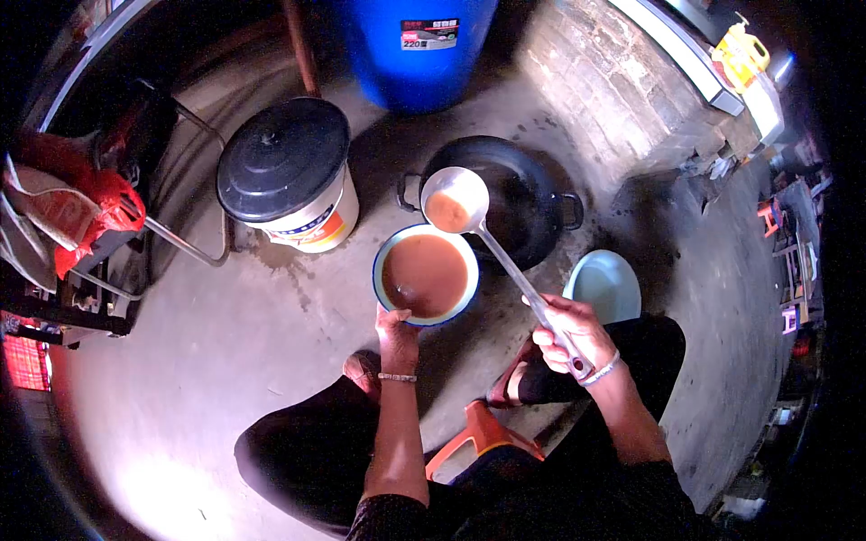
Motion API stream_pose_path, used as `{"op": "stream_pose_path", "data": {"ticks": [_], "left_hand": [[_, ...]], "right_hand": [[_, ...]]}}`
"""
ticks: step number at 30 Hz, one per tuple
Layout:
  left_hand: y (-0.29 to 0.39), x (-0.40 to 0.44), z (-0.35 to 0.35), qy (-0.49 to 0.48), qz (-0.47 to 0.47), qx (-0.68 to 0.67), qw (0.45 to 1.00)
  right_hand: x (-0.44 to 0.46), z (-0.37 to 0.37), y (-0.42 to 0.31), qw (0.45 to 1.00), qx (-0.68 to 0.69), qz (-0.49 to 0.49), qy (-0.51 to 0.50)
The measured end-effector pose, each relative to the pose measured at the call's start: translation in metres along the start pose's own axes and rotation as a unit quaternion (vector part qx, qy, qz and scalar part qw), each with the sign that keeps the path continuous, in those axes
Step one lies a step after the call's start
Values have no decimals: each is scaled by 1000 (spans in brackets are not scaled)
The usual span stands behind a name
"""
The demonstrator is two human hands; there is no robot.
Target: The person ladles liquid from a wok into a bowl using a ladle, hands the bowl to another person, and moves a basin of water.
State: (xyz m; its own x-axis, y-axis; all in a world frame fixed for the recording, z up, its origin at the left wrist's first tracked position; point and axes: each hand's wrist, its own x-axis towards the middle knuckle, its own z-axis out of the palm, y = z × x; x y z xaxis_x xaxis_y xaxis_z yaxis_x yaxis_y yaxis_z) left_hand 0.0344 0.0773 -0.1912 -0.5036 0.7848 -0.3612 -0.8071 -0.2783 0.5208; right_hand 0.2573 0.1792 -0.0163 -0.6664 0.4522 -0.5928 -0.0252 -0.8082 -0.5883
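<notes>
My left hand [397,335] grips the near rim of an enamel bowl [382,307], white inside with a blue edge. Reddish-brown liquid [424,273] fills much of it. In my right hand [577,334] is the handle of a metal ladle [514,270], its fingers wrapped round it. The ladle's cup hangs just beyond the bowl's far rim, with some of the same brownish liquid inside. Behind and below the ladle, a black two-handled pan [532,167] stands on the floor; its dark inside is partly hidden by the ladle and bowl.
A white bucket with a black lid [284,158] stands left of the pan, and a blue barrel [419,68] behind. The light blue basin [606,279] is beside my right knee. An orange stool [487,433] shows between my legs. A brick wall [622,81] rises at right.
</notes>
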Motion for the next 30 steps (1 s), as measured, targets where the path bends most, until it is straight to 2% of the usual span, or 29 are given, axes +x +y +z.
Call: {"op": "stream_pose_path", "data": {"ticks": [4,6,7,8,10,12,14,16,20,23,26,27,29,30], "left_hand": [[-2,3,-2,-1,12,-2,1000],[0,1,-4,13,4,-12,1000],[1,0,-3,17,6,-17,1000],[1,-1,-2,20,7,-23,1000],[1,-2,-3,26,8,-30,999],[0,0,-5,26,15,-35,999],[-2,1,-10,32,9,-23,999],[-1,1,-11,34,5,-19,999],[2,-4,-9,27,-6,-17,999],[1,-3,-8,4,12,2,1000],[-2,-3,-14,24,10,1,1000],[-3,-3,-17,26,7,21,999],[-9,0,-31,34,5,29,999],[-11,2,-35,38,4,33,999]], "right_hand": [[-21,23,7,984,-155,-26,83],[-27,21,14,947,-304,-73,78],[-29,16,19,906,-396,-138,51],[-32,14,21,865,-473,-146,75],[-29,7,31,719,-615,-319,59],[-29,2,32,676,-638,-365,52],[-31,2,29,729,-604,-318,56],[-37,7,16,851,-492,-168,74],[-9,-17,2,926,-321,-151,128],[31,-38,-11,914,-307,-145,224],[86,-90,-17,879,-367,-141,270],[110,-112,-13,803,-481,-222,275],[150,-145,-9,590,-670,-364,264],[150,-124,-16,621,-660,-308,289]]}}
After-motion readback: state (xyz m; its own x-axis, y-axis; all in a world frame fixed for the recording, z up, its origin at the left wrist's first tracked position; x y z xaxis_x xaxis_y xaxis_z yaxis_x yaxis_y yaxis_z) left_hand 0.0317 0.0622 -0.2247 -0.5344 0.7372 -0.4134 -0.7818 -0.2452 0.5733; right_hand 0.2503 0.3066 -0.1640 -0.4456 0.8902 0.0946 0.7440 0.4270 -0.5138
